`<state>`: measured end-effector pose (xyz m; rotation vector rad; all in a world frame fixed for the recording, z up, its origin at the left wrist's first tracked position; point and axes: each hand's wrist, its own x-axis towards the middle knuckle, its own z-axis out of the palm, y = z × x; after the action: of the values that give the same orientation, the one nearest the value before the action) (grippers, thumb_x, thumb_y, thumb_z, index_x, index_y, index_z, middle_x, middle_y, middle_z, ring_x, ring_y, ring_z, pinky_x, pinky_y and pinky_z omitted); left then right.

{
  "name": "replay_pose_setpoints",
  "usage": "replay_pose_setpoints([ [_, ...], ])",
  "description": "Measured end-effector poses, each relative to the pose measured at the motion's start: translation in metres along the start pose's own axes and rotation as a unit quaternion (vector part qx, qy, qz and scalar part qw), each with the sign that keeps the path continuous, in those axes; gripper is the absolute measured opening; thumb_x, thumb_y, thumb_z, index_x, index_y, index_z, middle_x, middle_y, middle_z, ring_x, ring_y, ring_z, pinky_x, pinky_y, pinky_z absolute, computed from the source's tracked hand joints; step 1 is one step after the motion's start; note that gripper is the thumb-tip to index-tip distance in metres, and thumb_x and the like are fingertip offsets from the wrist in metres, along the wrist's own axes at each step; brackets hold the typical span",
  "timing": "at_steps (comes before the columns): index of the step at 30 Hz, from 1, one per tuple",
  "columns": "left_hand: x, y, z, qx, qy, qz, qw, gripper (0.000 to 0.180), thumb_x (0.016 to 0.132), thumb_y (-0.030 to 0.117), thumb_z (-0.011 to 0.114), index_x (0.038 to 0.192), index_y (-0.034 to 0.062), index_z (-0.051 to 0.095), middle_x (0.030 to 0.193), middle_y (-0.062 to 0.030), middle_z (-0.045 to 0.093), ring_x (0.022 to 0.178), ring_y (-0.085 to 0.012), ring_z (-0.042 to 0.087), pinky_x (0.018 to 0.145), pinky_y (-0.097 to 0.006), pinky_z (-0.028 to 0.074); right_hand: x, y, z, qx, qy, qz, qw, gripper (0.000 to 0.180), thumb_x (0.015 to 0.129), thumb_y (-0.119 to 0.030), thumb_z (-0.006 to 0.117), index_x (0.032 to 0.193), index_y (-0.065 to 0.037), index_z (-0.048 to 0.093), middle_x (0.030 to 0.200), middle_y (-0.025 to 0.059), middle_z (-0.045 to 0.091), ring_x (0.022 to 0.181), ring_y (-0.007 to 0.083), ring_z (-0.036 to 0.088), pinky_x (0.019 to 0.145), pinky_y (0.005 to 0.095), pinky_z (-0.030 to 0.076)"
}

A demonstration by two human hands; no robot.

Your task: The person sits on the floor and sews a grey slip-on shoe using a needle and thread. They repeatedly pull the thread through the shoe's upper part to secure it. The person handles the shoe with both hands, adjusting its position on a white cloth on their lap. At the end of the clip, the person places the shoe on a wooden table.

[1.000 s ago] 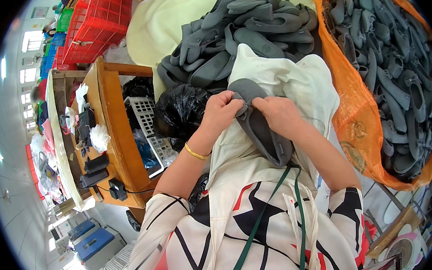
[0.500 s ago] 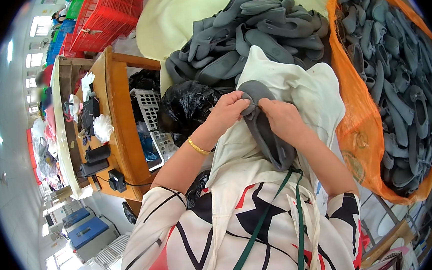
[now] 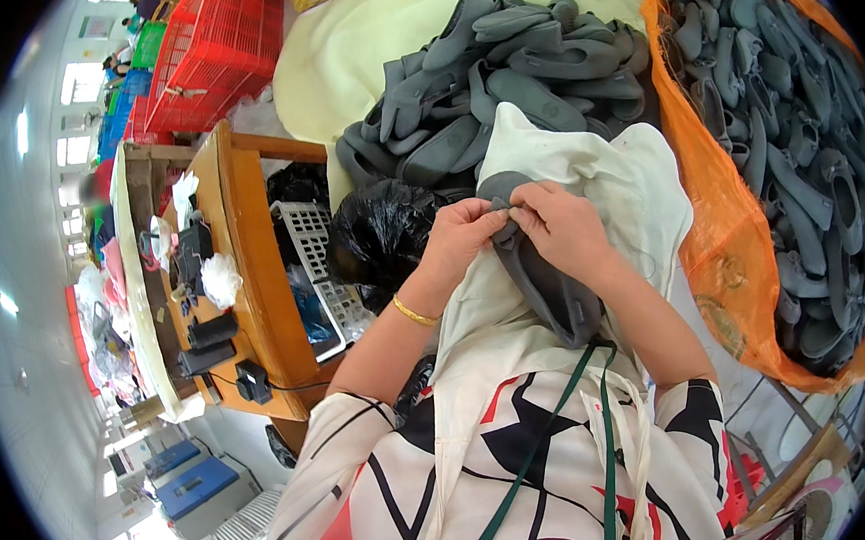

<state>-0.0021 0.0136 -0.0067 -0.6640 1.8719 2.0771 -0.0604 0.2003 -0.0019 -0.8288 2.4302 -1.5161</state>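
A dark grey shoe [image 3: 552, 297] lies over the white cloth [image 3: 637, 180] on my lap, its heel end toward me. My left hand [image 3: 461, 240] pinches the strap across the shoe's upper from the left side. From the right, my right hand [image 3: 558, 223] pinches the same strap, fingertips almost touching those of the left. What is between the fingertips is too small to make out. Just beyond my hands, a heap of similar grey shoes [image 3: 528, 63] rests on a pale yellow sheet [image 3: 338, 61].
To the right stands an orange sack [image 3: 729, 279] full of grey shoes. A black plastic bag [image 3: 385, 233] and a white plastic basket [image 3: 310, 243] sit at my left, beside a wooden table [image 3: 255, 312]. Red crates [image 3: 212, 55] are stacked at the far left.
My right hand has shifted slightly up and left, closer to the left fingertips on the strap. The view has turned a little; the shoe stays on my lap.
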Motion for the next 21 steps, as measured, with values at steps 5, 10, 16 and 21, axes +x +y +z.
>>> replay_pose_setpoints([
  [5,0.002,-0.008,0.002,-0.013,0.006,0.018,1.0,0.012,0.09,0.014,0.074,0.09,0.0023,0.071,0.078,0.0021,0.067,0.063,-0.0036,0.054,0.057,-0.02,0.042,0.004,0.008,0.017,-0.025,0.033,-0.058,0.997,0.012,0.092,-0.015,0.063,0.09,-0.005,0.059,0.087,0.0112,0.062,0.079,0.0343,0.065,0.062,0.0438,0.051],
  [10,0.004,-0.001,0.006,0.038,0.01,0.017,0.999,0.014,0.089,0.015,0.074,0.089,0.0015,0.071,0.075,0.0013,0.066,0.059,-0.0041,0.053,0.055,-0.021,0.041,0.033,0.024,0.032,0.197,0.152,0.028,0.968,0.014,0.098,-0.02,0.059,0.091,-0.008,0.057,0.084,0.0074,0.064,0.063,0.0234,0.064,0.05,0.0338,0.048],
  [16,0.006,-0.002,0.004,0.065,0.008,0.034,0.997,0.017,0.09,0.019,0.074,0.09,0.0012,0.072,0.074,0.0021,0.066,0.058,-0.0038,0.052,0.054,-0.021,0.041,-0.005,0.041,-0.04,0.513,-0.054,0.251,0.819,0.018,0.104,-0.022,0.051,0.098,-0.006,0.055,0.072,0.0015,0.06,0.051,0.0107,0.058,0.042,0.0263,0.044],
  [21,0.004,-0.009,0.001,0.058,0.008,0.038,0.998,0.019,0.09,0.019,0.074,0.091,0.0009,0.071,0.074,0.0031,0.065,0.059,-0.0033,0.05,0.054,-0.021,0.04,-0.047,0.143,-0.202,0.64,0.361,0.185,0.652,0.023,0.087,0.008,0.051,0.075,-0.009,0.043,0.065,-0.0028,0.037,0.053,0.0099,0.039,0.063,0.0301,0.05],
])
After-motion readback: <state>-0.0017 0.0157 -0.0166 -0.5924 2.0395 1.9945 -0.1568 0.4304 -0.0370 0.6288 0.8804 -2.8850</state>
